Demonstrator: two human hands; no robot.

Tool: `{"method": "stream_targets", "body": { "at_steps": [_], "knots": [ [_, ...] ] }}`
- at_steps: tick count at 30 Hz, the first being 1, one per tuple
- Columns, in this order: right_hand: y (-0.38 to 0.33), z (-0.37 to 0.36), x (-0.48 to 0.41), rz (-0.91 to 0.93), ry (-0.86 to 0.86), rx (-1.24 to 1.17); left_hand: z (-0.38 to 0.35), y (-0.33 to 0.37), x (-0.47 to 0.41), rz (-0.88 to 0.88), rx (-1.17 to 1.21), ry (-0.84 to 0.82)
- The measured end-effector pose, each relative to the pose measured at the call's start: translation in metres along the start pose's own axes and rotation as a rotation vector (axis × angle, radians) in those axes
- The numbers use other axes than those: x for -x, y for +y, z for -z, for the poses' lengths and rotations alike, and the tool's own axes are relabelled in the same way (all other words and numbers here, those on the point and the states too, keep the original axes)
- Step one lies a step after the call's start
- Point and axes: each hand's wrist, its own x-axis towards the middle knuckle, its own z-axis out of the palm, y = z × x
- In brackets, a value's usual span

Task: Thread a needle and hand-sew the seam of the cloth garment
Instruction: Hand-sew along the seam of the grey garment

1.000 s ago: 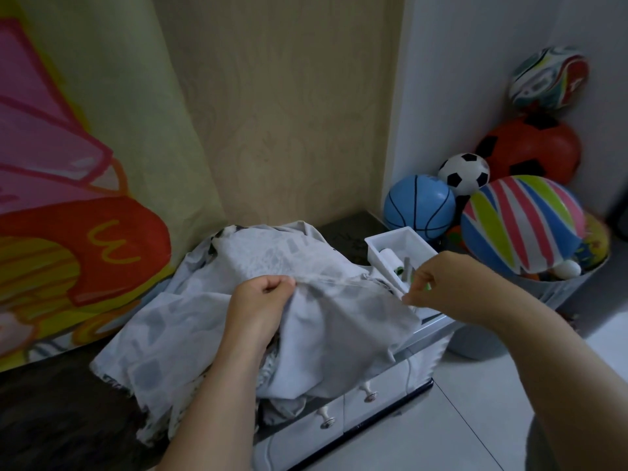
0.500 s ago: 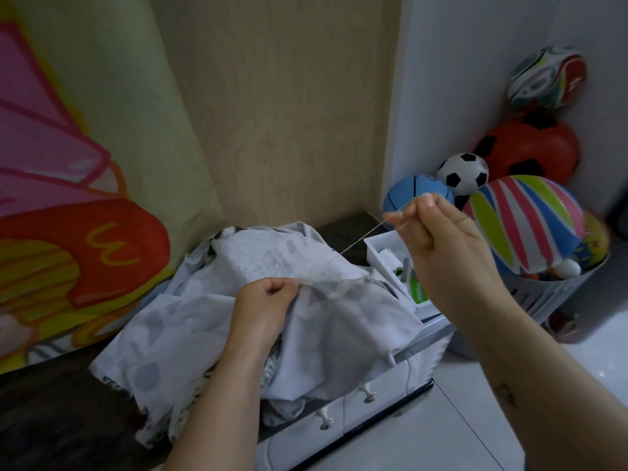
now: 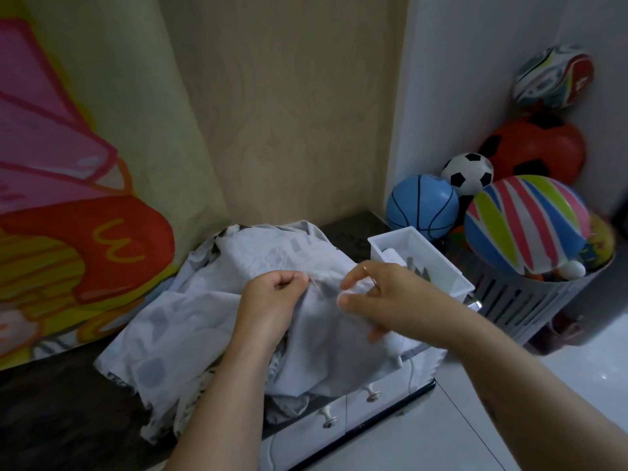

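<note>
Atop dark counter (image 3: pixel 68 419), left hand (image 3: pixel 272 292) and right hand (image 3: pixel 387 295) each pinch the grey garment (image 3: pixel 204 317), its fold between them.

Dim indoor light, muted colours, soft focus, wide-angle bending at edges, faint floor sheen

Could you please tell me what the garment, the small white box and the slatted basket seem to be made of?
Garment: thin matte cloth, judging by its soft folds and drape. White box: probably plastic, smooth with thin moulded walls. Basket: likely grey plastic, given its even moulded slats.
</note>
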Motion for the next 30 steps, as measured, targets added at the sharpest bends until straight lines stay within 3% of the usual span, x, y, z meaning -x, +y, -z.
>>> {"method": "stream_targets", "body": {
  "at_steps": [6,10,16,26,30],
  "knots": [
    [0.003,-0.024,-0.012,0.116,0.304,0.229,-0.006,0.007,0.009,-0.093,0.062,-0.123],
    [0.005,-0.021,-0.016,0.13,0.329,0.187,-0.003,0.008,0.01,-0.113,0.068,-0.146],
    [0.004,-0.016,-0.013,0.361,0.387,-0.156,0.0,0.008,0.008,-0.075,0.059,-0.106],
    [-0.005,-0.005,-0.004,0.552,0.213,-0.633,0.003,0.005,0.003,-0.043,0.0,-0.007],
    [-0.011,-0.005,-0.002,0.534,0.095,-0.906,0.002,0.005,0.003,-0.046,-0.025,0.008]
  ]
}}
